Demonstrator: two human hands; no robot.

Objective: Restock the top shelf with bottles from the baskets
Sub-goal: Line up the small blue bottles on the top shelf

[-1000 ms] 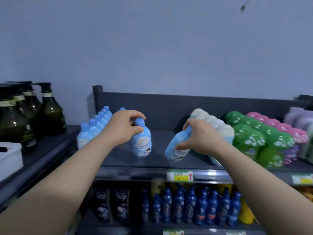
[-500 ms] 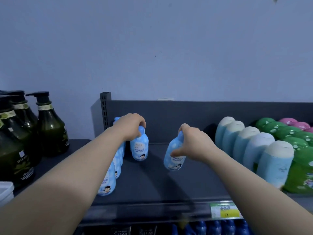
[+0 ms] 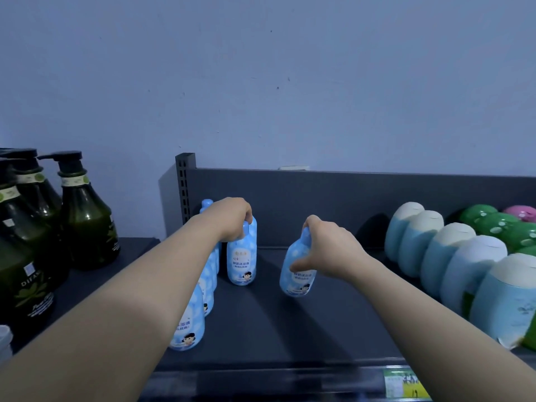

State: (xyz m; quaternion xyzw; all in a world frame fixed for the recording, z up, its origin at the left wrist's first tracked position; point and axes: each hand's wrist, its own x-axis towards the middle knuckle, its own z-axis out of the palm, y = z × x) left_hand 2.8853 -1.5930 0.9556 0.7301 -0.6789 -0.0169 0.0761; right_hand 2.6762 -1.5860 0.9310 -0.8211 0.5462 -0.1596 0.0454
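My left hand (image 3: 230, 217) grips the cap of a small blue bottle (image 3: 241, 261) that stands upright at the back of the dark top shelf (image 3: 284, 329), beside a front-to-back row of the same blue bottles (image 3: 188, 323). My right hand (image 3: 327, 249) holds a second blue bottle (image 3: 297, 275) by its neck; this one is tilted, its base at or just above the shelf floor, a little right of the first. No basket is in view.
Large dark green pump bottles (image 3: 84, 216) stand on the neighbouring shelf at left. A row of white-and-blue bottles (image 3: 464, 271) and green bottles (image 3: 499, 224) fills the right side. A yellow price tag (image 3: 404, 385) sits on the shelf's front edge.
Both hands have carried their blue bottles up and back over the top shelf. The left bottle now stands upright by the row; the right one has come down towards the shelf floor.
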